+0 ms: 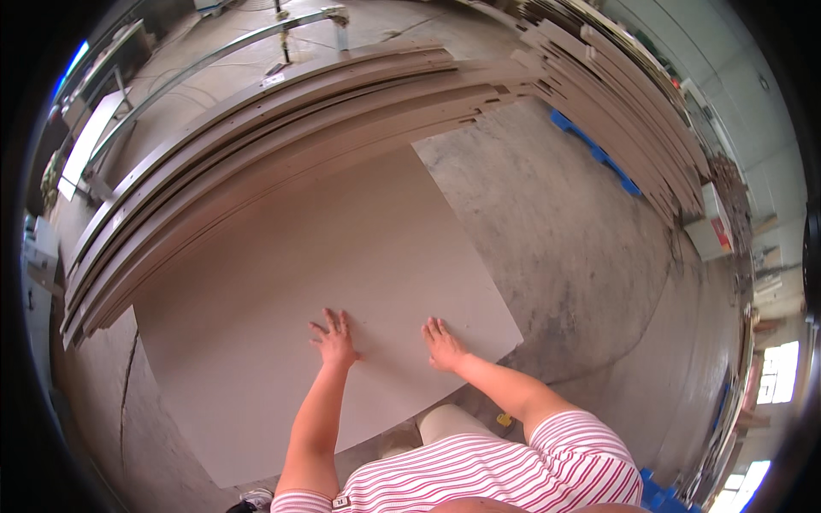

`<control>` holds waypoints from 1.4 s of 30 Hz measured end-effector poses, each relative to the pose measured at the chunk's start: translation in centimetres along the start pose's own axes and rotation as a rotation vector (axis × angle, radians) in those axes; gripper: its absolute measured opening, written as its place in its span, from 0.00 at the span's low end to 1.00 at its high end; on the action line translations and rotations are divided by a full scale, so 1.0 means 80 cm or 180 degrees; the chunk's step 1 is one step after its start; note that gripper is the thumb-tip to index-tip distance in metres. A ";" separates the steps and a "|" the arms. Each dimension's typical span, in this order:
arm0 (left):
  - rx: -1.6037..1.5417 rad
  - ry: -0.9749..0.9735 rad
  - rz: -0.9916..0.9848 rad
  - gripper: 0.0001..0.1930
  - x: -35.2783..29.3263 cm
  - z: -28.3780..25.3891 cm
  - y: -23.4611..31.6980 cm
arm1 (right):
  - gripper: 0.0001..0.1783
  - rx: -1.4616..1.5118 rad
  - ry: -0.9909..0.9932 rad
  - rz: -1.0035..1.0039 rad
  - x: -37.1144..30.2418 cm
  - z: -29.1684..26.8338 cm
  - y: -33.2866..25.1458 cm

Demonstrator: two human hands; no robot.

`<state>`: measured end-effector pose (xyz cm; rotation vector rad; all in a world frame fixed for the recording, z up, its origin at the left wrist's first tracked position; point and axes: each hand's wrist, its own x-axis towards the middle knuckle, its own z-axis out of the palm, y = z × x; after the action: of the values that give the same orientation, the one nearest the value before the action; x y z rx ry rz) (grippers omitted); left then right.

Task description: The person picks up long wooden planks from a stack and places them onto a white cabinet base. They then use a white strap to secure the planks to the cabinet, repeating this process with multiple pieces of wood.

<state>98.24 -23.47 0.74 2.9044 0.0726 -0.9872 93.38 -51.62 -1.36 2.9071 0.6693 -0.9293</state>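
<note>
A large flat beige sheet (282,368), perhaps board or cardboard, spreads out in front of me, its far edge up against a stack of long brown panels (291,128). My left hand (336,340) lies on the sheet near its middle, fingers spread and nothing held. Farther right and closer to the sheet's near right edge, my right hand (443,344) rests flat on the same surface, its fingers stretched out and fairly close together. Both arms reach forward over the near edge.
At the far right, more stacked brown boards (616,120) lean beside a blue pallet (594,150). A white box (711,224) stands past them. Grey concrete floor (564,248) borders the sheet. A metal frame (222,53) stands at the back left. A small yellow thing (505,420) lies near my body.
</note>
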 end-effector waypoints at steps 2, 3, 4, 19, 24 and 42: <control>0.0033 0.0035 0.0093 0.68 0.013 -0.021 0.013 | 0.44 0.0037 0.0013 -0.0170 0.008 -0.001 0.006; 0.0017 0.0120 0.0105 0.67 0.020 -0.022 0.010 | 0.42 0.0241 0.0006 -0.0270 0.013 -0.007 0.010; 0.0029 0.0198 0.0144 0.67 0.027 -0.027 0.004 | 0.40 0.0467 -0.0016 -0.0338 0.012 -0.020 0.012; 0.0067 0.0091 -0.0235 0.71 0.164 -0.080 0.005 | 0.35 0.2680 0.3913 0.0506 0.387 -0.523 0.457; -0.0142 -0.0383 -0.0771 0.69 0.143 -0.113 0.053 | 0.46 0.2211 0.4042 0.1153 0.538 -0.608 0.545; 0.0248 -0.0396 -0.0446 0.68 0.152 -0.150 0.118 | 0.23 0.3352 0.1929 0.0931 0.461 -0.607 0.687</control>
<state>115.76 -31.58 3.34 2.9329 0.2386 -1.2168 169.20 -80.04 11.94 4.0808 -0.4573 -0.3820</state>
